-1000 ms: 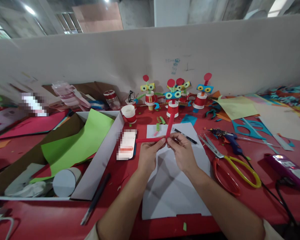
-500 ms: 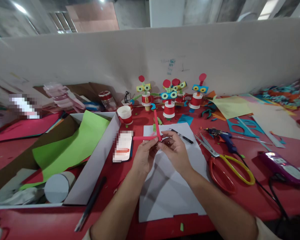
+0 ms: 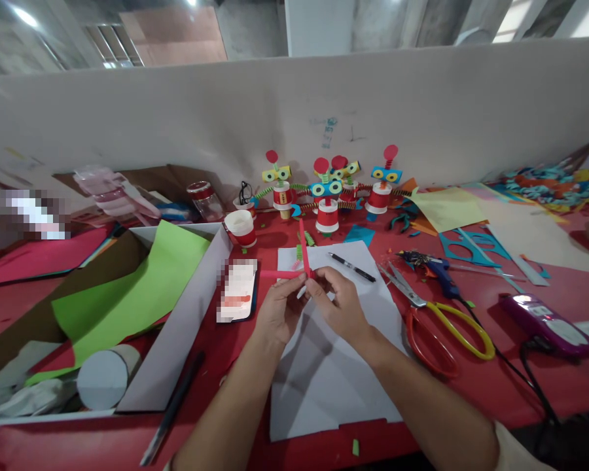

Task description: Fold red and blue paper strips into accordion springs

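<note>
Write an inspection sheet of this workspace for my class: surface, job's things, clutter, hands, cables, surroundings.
Surface: red table with a white sheet on it.
Job's things: two red strips meeting at roughly a right angle.
Clutter: scissors, glue gun and pen; phone and open box at left; green scrap near the front edge.
Hands: left hand and right hand both pinch the strips where they meet.
Cables: dark cord running from the glue gun past the scissors.
Surroundings: pale partition behind; cup figures standing before it.
</note>
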Demonstrator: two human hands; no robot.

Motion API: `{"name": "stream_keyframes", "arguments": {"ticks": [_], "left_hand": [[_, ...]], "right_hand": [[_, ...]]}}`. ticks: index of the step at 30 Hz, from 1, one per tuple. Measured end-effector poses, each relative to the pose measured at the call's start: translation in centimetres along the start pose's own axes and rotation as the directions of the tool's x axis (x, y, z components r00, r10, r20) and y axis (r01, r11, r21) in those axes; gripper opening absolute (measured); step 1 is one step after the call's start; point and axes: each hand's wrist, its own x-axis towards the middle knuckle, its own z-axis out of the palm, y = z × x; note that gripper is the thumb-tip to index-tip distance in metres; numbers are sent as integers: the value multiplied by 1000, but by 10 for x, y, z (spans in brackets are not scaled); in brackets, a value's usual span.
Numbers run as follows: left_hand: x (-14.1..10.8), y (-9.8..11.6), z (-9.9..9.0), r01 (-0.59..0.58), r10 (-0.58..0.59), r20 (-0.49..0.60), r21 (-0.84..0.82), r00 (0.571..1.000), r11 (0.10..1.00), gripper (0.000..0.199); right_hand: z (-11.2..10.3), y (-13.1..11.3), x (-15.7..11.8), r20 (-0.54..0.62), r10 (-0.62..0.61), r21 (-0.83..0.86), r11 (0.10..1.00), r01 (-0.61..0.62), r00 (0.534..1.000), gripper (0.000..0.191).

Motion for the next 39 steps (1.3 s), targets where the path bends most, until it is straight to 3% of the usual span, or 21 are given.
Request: {"name": "stream_keyframes", "arguments": {"ticks": [8, 17, 21, 24, 30, 39], "left_hand": [[-3, 0, 0, -43, 42, 31, 48, 999, 998, 12], [-2, -5, 2, -124, 124, 2, 89, 992, 988, 9], [-1, -7, 2, -158, 159, -8, 88, 987, 983, 10], [-1, -7, 1, -168, 167, 14, 127, 986, 978, 11], [1, -6, -2, -156, 147, 70, 149, 987, 976, 17], [1, -7, 2, -148, 150, -61, 41, 987, 988, 20]], "right_hand": [[1, 1, 1, 18, 127, 234, 964, -128, 992, 22], [3, 5, -1, -21, 163, 192, 969, -156, 986, 15], [5, 7, 0, -117, 181, 273, 951, -144, 977, 17], [4, 6, 4, -99, 248, 392, 900, -192, 964, 13], [-1, 5, 12, 11, 411, 625, 709, -327, 911, 15], [3, 4, 9, 4, 401, 616, 721, -318, 916, 15]]}}
